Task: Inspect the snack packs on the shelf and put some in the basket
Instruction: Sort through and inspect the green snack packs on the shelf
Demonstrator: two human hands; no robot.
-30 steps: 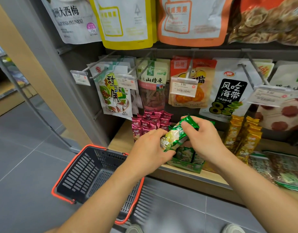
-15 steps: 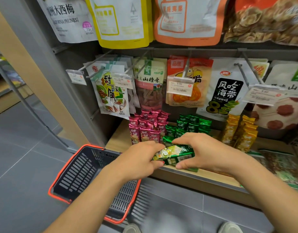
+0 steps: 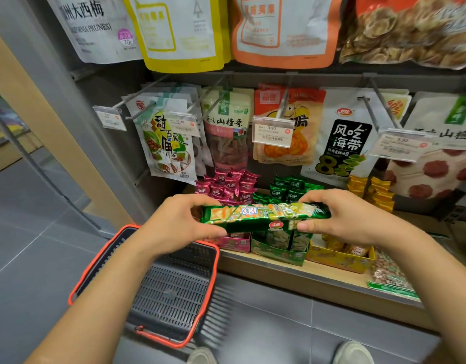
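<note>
Green snack pack [image 3: 263, 216] now level, fingers [image 3: 304, 227] pinching both ends.

Head-worn view, forward and down (wide-angle), close to shelf [image 3: 318, 275]

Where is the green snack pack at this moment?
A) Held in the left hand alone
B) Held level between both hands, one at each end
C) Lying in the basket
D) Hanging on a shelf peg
B: the left hand and the right hand each pinch one end of the green snack pack, which lies level in front of the shelf and not in the basket.
</note>
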